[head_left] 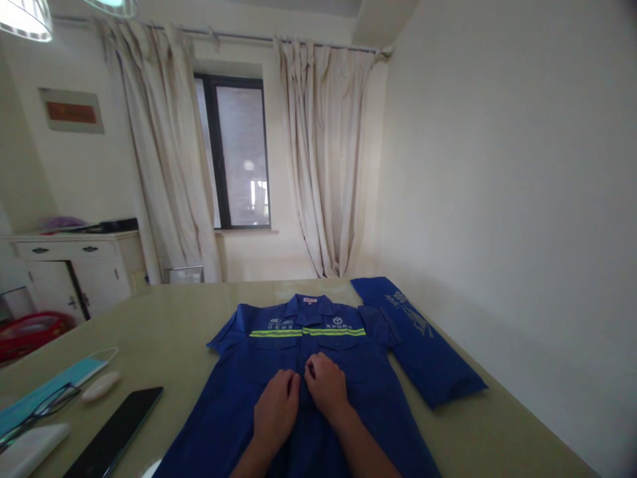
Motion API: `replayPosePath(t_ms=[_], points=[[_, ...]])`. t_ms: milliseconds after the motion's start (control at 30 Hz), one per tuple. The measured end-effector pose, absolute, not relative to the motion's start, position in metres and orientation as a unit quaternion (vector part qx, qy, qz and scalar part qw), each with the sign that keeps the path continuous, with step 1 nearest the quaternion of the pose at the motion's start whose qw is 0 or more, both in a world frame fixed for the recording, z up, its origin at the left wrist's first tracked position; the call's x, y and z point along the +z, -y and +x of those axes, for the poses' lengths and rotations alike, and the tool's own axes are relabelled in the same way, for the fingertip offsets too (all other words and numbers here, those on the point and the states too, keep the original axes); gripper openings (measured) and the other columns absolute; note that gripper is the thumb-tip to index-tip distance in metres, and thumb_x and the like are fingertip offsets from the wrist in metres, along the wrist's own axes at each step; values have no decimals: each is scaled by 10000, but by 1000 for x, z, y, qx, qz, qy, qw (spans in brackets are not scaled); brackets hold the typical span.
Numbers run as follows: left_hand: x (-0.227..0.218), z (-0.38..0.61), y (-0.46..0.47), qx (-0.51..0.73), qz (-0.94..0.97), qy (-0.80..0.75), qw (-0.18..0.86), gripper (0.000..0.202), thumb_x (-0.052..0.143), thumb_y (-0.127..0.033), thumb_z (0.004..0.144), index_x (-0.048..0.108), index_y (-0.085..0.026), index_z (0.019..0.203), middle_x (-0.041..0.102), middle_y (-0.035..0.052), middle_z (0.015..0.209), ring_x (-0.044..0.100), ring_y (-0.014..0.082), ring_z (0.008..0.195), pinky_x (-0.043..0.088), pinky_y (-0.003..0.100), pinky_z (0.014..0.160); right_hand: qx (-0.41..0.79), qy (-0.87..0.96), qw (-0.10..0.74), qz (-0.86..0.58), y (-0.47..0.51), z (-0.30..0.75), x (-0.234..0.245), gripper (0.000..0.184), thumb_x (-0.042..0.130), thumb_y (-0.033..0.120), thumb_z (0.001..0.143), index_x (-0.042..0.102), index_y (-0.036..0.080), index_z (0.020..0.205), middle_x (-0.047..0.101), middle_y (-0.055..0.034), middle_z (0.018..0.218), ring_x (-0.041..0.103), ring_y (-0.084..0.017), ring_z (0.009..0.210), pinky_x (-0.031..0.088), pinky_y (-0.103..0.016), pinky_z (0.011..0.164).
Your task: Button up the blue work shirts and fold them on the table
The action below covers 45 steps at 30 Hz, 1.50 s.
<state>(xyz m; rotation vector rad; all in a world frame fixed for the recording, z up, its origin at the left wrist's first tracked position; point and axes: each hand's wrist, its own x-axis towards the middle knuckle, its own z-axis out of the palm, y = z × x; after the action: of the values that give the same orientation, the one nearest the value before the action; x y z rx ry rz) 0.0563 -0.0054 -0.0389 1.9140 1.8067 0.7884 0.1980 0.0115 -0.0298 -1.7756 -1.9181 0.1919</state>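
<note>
A blue short-sleeved work shirt (279, 352) lies front up on the table, its collar at the far end. A yellow-green reflective stripe crosses its chest below white printed logos. Low on the shirt, left of the front opening, my left hand (277, 406) has its fingers curled together at the placket. Just across the opening and slightly farther up, my right hand (326, 384) is closed at the other front edge. Both hands appear to pinch the shirt's cloth, though the fingertips are mostly hidden.
A folded blue bag (423, 345) with pale print lies partly under the right sleeve, near the wall. On the table's (189, 318) left side are a black phone (117, 431), a computer mouse (101, 386), glasses (42, 408) and a light-blue face mask (54, 388).
</note>
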Motion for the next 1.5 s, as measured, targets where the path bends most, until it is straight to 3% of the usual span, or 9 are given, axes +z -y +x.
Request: replayPosePath(t_ms=[200,367,667,900,1167,1500], points=[[-17,70,-41,229,630,-697,255,375,441,-482,950,714,-239,1034,760,111,1123,693,327,1067,487,407,850,125,684,326,-640,-21,210,-34,211,538,223,958,726,252,867,727,-7,910,680,-155,837,403,-228,678],[-31,73,-47,222,654,-677,253,246,503,-383,947,683,-324,1102,753,6,1169,690,236,1070,475,318,827,162,679,351,-624,-27,216,-36,200,575,240,935,751,238,841,722,-16,859,660,-156,780,394,-233,676],[-46,66,-56,389,641,-587,307,210,526,-325,870,688,-209,936,756,52,956,689,217,908,505,310,833,198,726,393,-528,-28,218,-31,206,582,255,948,771,240,865,685,-8,836,640,-154,785,404,-244,707],[-38,77,-45,444,642,-544,307,245,487,-374,870,670,-212,895,749,55,928,689,228,902,501,330,830,202,707,440,-516,-27,223,-31,212,589,286,956,754,227,838,684,-13,846,648,-161,803,424,-251,742],[-43,81,-44,494,633,-498,329,197,491,-386,900,603,-228,861,670,14,814,638,203,782,481,308,740,171,656,458,-575,-33,227,-36,251,664,394,895,685,211,725,640,1,723,598,-164,681,406,-258,653],[-38,88,-36,511,642,-459,340,206,485,-402,944,586,-229,892,658,6,841,636,194,817,487,295,766,203,634,466,-583,-35,226,-40,163,665,303,830,647,212,696,625,7,673,585,-167,633,420,-262,609]])
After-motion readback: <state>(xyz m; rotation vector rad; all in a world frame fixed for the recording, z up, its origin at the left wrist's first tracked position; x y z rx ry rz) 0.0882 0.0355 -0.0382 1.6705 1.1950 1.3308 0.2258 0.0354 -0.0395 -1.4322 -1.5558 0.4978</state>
